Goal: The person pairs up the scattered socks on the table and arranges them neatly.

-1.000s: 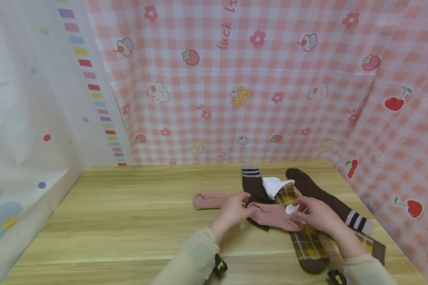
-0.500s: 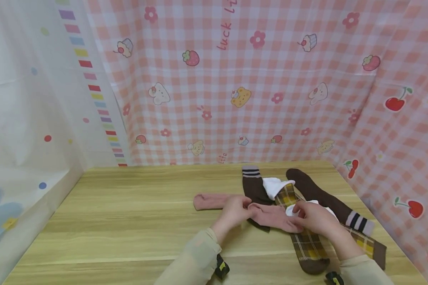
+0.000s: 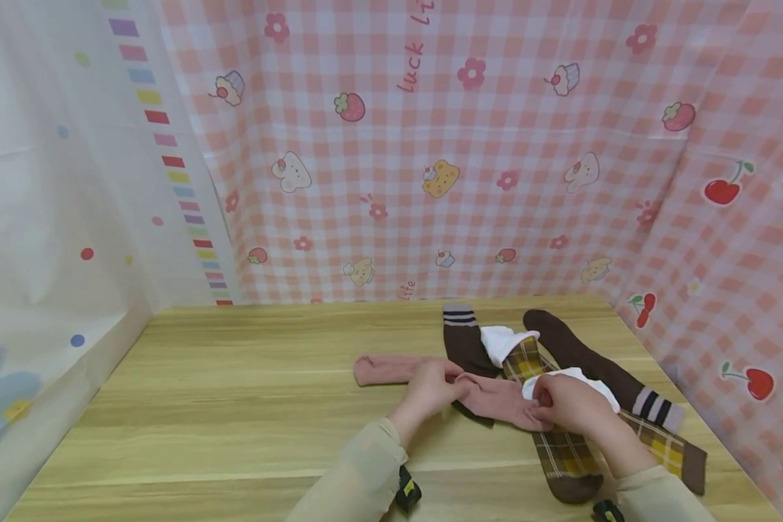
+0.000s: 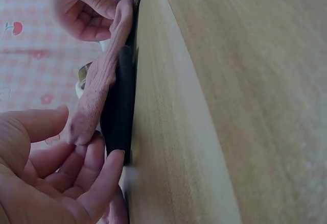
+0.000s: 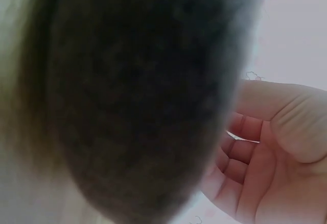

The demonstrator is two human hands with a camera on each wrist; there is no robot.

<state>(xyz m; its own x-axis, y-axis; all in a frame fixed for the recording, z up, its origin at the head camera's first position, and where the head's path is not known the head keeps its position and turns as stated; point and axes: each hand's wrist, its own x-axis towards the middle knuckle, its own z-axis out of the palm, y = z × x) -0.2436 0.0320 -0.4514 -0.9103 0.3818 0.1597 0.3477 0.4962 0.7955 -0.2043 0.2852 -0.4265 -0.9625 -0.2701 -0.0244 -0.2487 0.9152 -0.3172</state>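
A pink sock [image 3: 499, 399] lies across other socks, right of the middle of the table. My right hand [image 3: 574, 409] pinches its right end between thumb and fingers. My left hand [image 3: 427, 391] is at the other end; in the left wrist view its fingers touch the sock's tip from below, with the thumb apart. A second pink sock [image 3: 381, 370] lies to the left, partly behind my left hand. Under the pink sock are a dark brown striped sock [image 3: 463, 341] and a plaid sock [image 3: 568, 460]. A blurred dark brown shape [image 5: 148, 101] hides much of the right wrist view.
White socks [image 3: 501, 343] lie among the plaid ones. Another brown striped sock [image 3: 587, 355] stretches along the right side, beside a plaid sock [image 3: 665, 446] near the right edge. The wooden table [image 3: 235, 406] meets patterned curtains [image 3: 391, 217] at the back and sides.
My right hand has moved slightly left and down, its fingers closing on the pink sock's right end. More of the white sock behind it shows. My left hand has hardly moved.
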